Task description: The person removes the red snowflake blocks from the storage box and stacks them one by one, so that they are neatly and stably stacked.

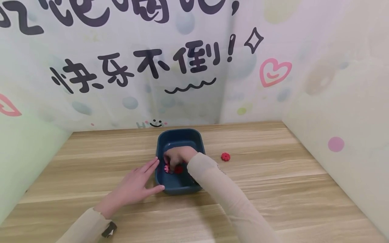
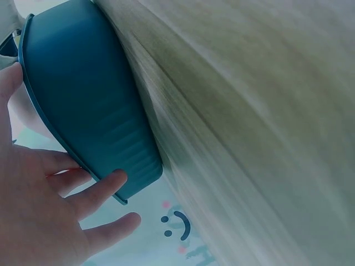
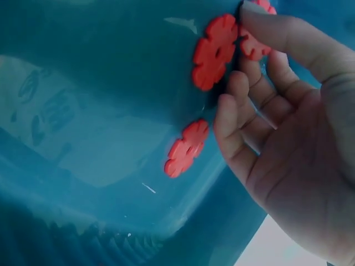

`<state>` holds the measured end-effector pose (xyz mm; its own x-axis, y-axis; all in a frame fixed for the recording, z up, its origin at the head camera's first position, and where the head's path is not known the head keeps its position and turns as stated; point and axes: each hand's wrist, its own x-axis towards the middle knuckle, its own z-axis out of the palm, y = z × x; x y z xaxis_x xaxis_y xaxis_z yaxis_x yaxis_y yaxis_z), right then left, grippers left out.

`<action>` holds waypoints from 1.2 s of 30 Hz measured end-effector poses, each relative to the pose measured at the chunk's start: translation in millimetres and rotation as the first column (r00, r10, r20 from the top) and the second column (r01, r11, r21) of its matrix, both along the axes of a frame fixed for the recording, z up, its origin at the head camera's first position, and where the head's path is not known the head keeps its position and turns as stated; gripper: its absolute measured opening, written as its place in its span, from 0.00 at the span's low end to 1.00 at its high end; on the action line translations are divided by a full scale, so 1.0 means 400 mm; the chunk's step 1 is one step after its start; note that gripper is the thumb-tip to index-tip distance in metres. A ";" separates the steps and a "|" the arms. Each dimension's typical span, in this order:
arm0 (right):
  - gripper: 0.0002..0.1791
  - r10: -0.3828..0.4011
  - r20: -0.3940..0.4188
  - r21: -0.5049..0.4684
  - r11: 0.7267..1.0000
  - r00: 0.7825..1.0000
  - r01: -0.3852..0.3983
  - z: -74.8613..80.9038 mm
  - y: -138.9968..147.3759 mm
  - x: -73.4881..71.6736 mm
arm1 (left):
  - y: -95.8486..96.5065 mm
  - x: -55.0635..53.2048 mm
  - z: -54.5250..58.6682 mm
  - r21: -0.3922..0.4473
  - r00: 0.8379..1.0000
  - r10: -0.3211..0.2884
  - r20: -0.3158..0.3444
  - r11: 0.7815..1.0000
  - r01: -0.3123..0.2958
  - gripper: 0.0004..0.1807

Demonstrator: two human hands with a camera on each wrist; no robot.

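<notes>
A dark blue plastic bin (image 1: 181,191) stands on the wooden table. My left hand (image 1: 135,185) rests its straight fingertips and thumb along the bin's left rim; the left wrist view has these fingers at the edge of the bin wall (image 2: 83,88). Inside the bin, my right hand (image 1: 177,156) reaches down with bent fingers. Seen from the right wrist, its thumb and fingers pinch a red notched, flower-shaped plastic disc (image 3: 252,45), partly hidden by the thumb. Two more red discs lie on the bin floor beside the fingertips: one close by (image 3: 216,52), another lower down (image 3: 187,148).
Another red flower-shaped disc (image 1: 225,157) lies on the table (image 1: 273,189) to the right of the bin. A printed white cloth (image 1: 182,108) with dark lettering rises behind the table, and pale walls flank both sides.
</notes>
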<state>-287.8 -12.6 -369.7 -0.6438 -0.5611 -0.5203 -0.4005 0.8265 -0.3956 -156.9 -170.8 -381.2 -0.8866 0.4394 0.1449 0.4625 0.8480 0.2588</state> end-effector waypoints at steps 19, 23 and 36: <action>0.17 0.015 0.107 -0.065 0.998 0.994 -0.008 -0.005 0.003 -0.003 | 0.000 0.001 0.001 -0.005 1.000 -0.003 0.005 1.000 0.003 0.44; 0.17 0.007 0.100 -0.063 0.998 0.995 0.000 -0.005 0.004 -0.001 | 0.000 0.002 0.001 0.001 1.000 -0.008 0.002 1.000 0.008 0.45; 0.19 0.010 0.096 -0.058 0.998 0.995 -0.004 -0.007 0.006 0.000 | -0.001 -0.001 -0.004 -0.011 1.000 -0.011 -0.018 1.000 0.011 0.45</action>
<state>-288.0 -10.2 -372.5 -0.5885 -0.5961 -0.5462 -0.3642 0.7986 -0.4791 -157.5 -171.3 -382.7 -0.8789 0.4508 0.1560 0.4765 0.8455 0.2410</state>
